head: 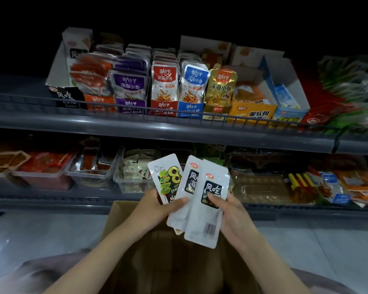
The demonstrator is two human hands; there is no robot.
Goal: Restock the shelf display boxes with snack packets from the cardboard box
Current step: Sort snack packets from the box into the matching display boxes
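left hand [157, 206] grips green packet [166, 179] and middle packet [186, 187], thumb curled over fronts. right hand [232, 217] pinches third packet [208, 200], thumb on black label. all three fanned above open carton [120, 217], none shelved yet; judged sorting step, placing left. upper shelf [179, 128]: matching black box [66, 98] far left, fill unclear; fish rows [164, 81] look full; blue box [289, 96] nearly empty. rail [136, 107] fronts shelf, packets must clear it. trays [94, 172] below.
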